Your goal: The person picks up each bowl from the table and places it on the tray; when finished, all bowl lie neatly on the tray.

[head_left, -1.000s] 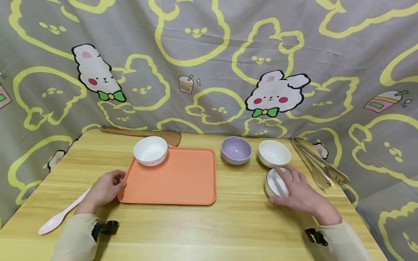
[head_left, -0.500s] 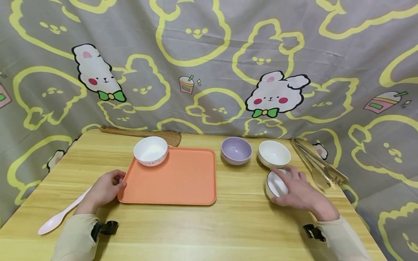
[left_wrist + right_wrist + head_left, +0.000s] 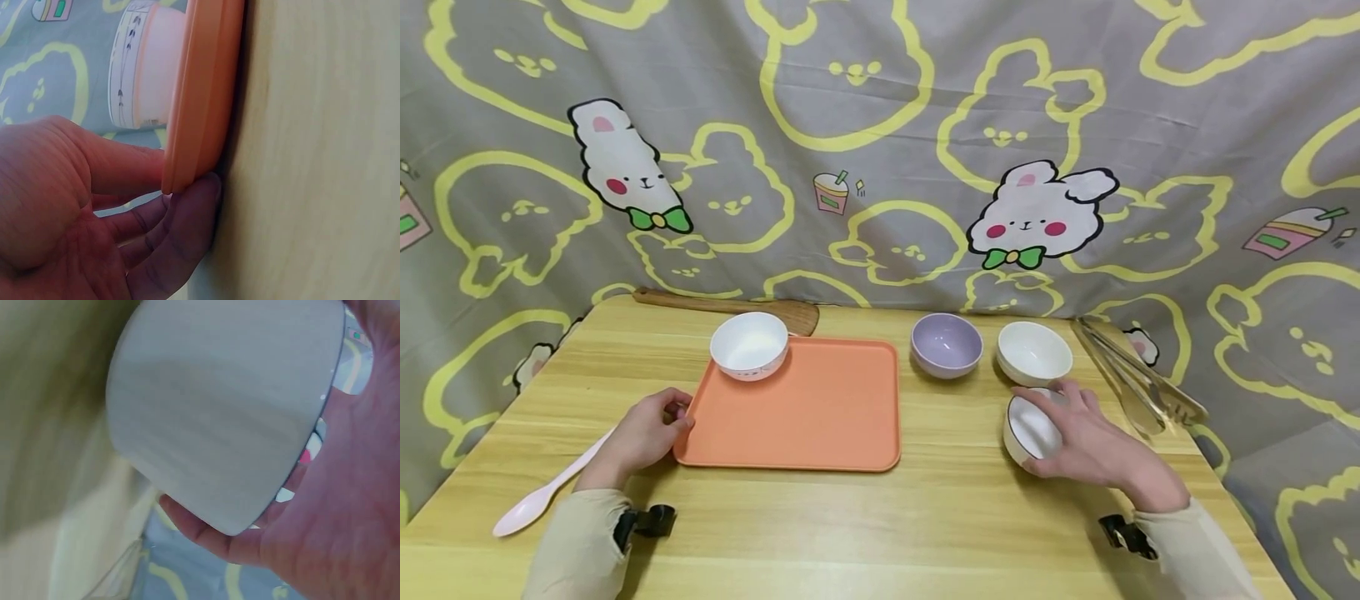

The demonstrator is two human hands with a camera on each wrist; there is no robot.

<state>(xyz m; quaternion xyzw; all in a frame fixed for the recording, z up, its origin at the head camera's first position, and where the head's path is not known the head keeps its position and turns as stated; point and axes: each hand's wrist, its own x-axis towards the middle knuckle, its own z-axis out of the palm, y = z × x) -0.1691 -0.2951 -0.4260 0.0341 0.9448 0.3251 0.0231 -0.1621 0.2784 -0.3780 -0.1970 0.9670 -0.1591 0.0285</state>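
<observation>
My left hand (image 3: 643, 429) pinches the left edge of an orange tray (image 3: 805, 417); in the left wrist view the thumb lies above the tray's rim (image 3: 181, 162) and fingers reach beneath it. A white bowl (image 3: 749, 348) with a small printed pattern sits at the tray's back left corner. On the right, my right hand (image 3: 1093, 450) grips a white, dark-rimmed bowl (image 3: 1032, 427) from above, covering part of it. The right wrist view has that bowl's outer wall (image 3: 219, 419) close up, with fingers on its side.
A purple bowl (image 3: 947, 346) and a plain white bowl (image 3: 1034, 353) stand at the back right. Metal tongs (image 3: 1138, 375) and other utensils lie beyond them. A wooden spatula (image 3: 722, 304) lies along the back edge. Left, a pink spoon (image 3: 542, 500) rests by my forearm.
My right hand has closed its grip on the dark-rimmed bowl, which has shifted slightly left and tilted. The left hand and tray have stayed in place.
</observation>
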